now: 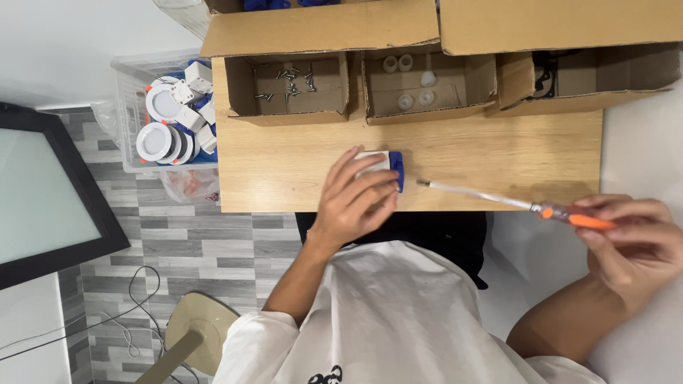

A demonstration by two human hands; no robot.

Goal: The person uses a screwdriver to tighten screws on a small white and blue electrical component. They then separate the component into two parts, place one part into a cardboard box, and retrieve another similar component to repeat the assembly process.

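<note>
Behind the hands, three open cardboard boxes (455, 64)

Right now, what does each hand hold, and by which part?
Left hand grips the small white and blue box from above; right hand holds the screwdriver by its orange handle.

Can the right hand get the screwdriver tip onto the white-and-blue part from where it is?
Probably yes. The right hand holds the orange-handled screwdriver with its tip just right of the white-and-blue part, bare wooden table between them. The left hand covers most of the part; only the blue end shows.
</note>
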